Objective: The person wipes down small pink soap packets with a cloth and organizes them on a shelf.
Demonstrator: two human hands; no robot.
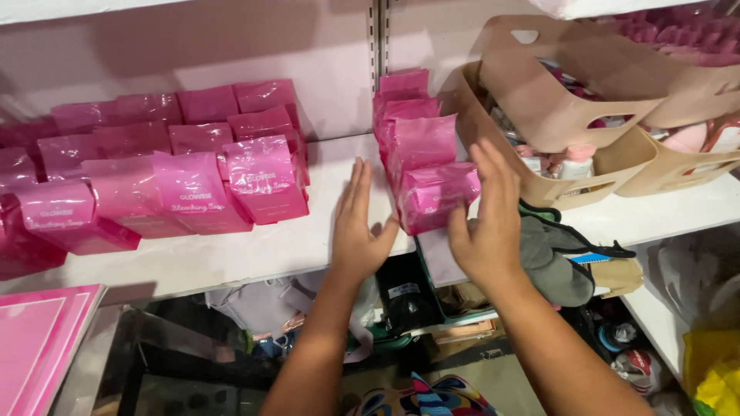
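A person is reaching both bare hands toward a white shelf [254,254], seen from above. The left hand [356,227] is lying flat with its fingers straight and together, its grip open and holding nothing, its thumb just beside the front of a short row of pink packets [420,158]. The right hand [487,216] is standing on the other side of the same row, fingers spread and open, the fingertips touching or almost touching the frontmost pink packet [435,196]; it is not closing around it. The row is standing upright near the shelf's front edge, running back toward the wall, between the two hands.

To the left, well apart from the hands, a larger group of pink packets [154,169] is sitting in several rows, some leaning. To the right of the row, beige plastic baskets [570,100] are stacked at an angle, holding small bottles [574,162]. Below the right hand, a grey and dark cloth item [559,254] is hanging over the shelf edge. Under the shelf, assorted bags and clutter are lying in shadow. A flat pink box [38,339] is showing at the lower left.
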